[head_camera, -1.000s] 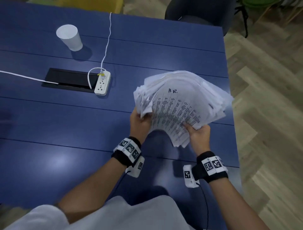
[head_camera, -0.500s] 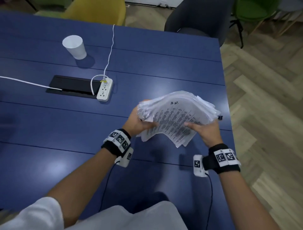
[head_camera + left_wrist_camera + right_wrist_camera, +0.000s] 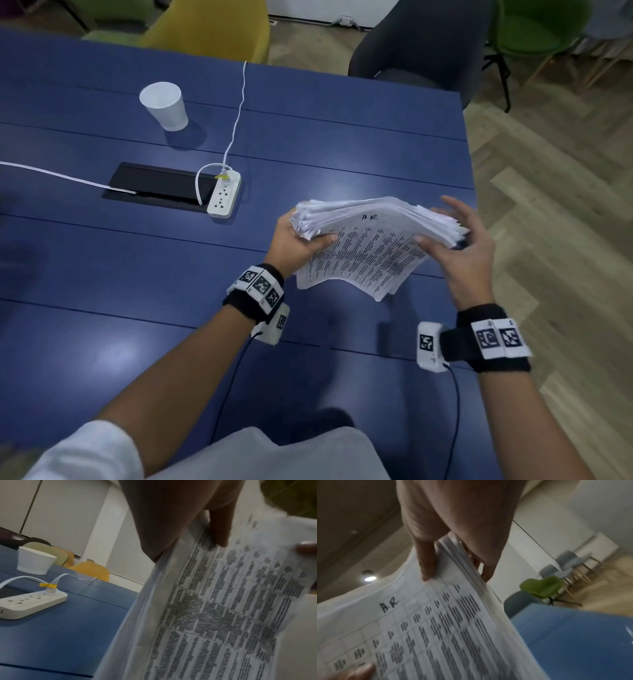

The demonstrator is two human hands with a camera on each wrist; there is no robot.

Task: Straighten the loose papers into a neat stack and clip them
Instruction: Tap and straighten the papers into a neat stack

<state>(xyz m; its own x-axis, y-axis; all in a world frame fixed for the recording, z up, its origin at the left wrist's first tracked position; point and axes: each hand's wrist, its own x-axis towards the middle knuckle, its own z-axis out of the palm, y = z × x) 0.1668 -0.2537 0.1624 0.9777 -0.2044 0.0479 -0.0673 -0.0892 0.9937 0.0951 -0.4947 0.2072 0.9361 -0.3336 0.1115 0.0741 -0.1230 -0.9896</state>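
A thick stack of printed papers (image 3: 370,246), marked "A.R." on the top sheet, hangs above the blue table (image 3: 137,308) with uneven edges. My left hand (image 3: 298,243) grips its left edge, thumb (image 3: 221,531) on top. My right hand (image 3: 469,246) holds the right edge, with its thumb (image 3: 426,563) on the top sheet and its fingers behind the edge; one finger sticks up past the far corner. A small dark object (image 3: 460,244) peeks out under the stack by my right palm; I cannot tell what it is. The papers (image 3: 436,628) fill both wrist views.
A white paper cup (image 3: 164,106) stands at the back left. A white power strip (image 3: 224,197) with cables lies beside a black inset panel (image 3: 157,183). Yellow (image 3: 212,31), dark (image 3: 421,41) and green (image 3: 541,27) chairs stand beyond the table. The table's right edge (image 3: 469,164) runs just past my right hand.
The stack has come down from a raised, fanned tilt to lie flatter and lower. My right hand has slid from the near edge to the right edge.
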